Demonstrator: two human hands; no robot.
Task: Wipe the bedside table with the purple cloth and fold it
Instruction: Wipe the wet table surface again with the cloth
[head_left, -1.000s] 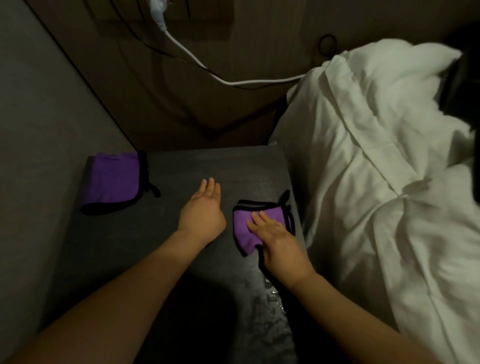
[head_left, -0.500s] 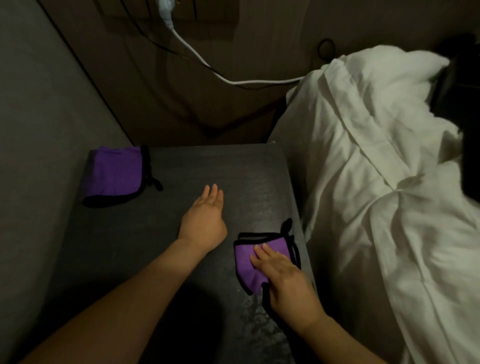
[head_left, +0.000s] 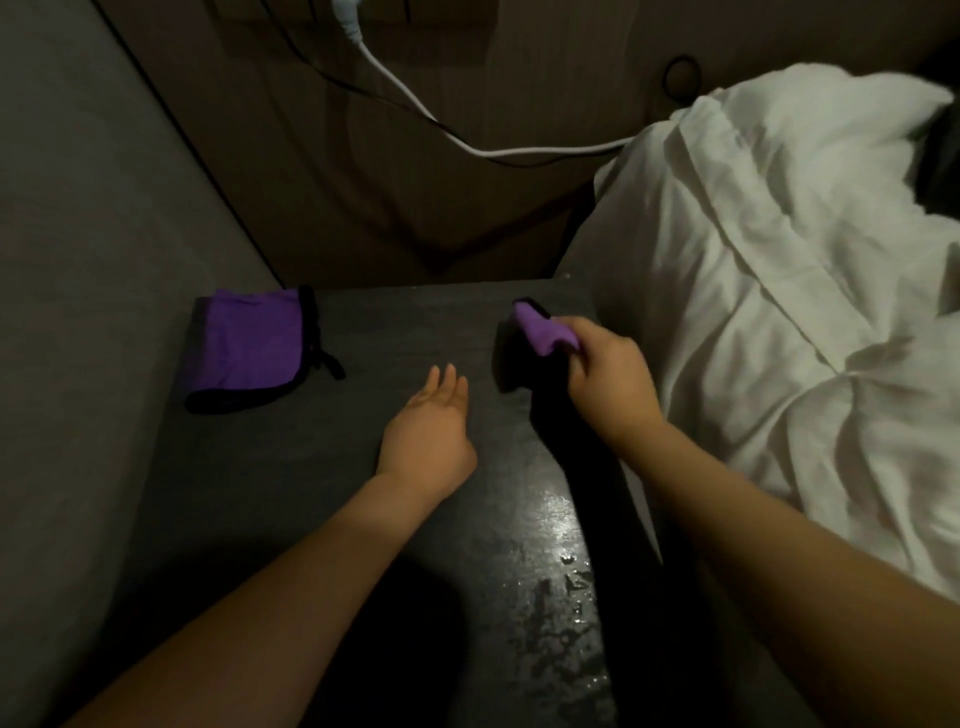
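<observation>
Since the earlier frames, the right hand has carried the purple cloth from the near right part of the bedside table up toward its far right corner, and the cloth has gone from lying flat under the fingers to being bunched in a fist. That hand is now closing around the crumpled cloth, pinching it between thumb and fingers, and it looks to be lifting it a little off the surface, though the dark shadow beneath makes it hard to tell whether any part is still touching the wood.

The left hand is resting open, fingers together and stretched forward, near the middle of the tabletop; it is holding nothing. A second purple cloth, folded with black trim, is lying at the far left corner against the wall, well apart from both hands. Wet streaks are glinting on the near right part of the table, beside the white bedding.

Judging by this, the wiping step is winding down or pausing at the end of a stroke, with the fold not yet begun. The next move is calling either for another pass over the wet streaks, or for spreading the cloth flat in front of the open left hand so both hands can bring edge to edge.
</observation>
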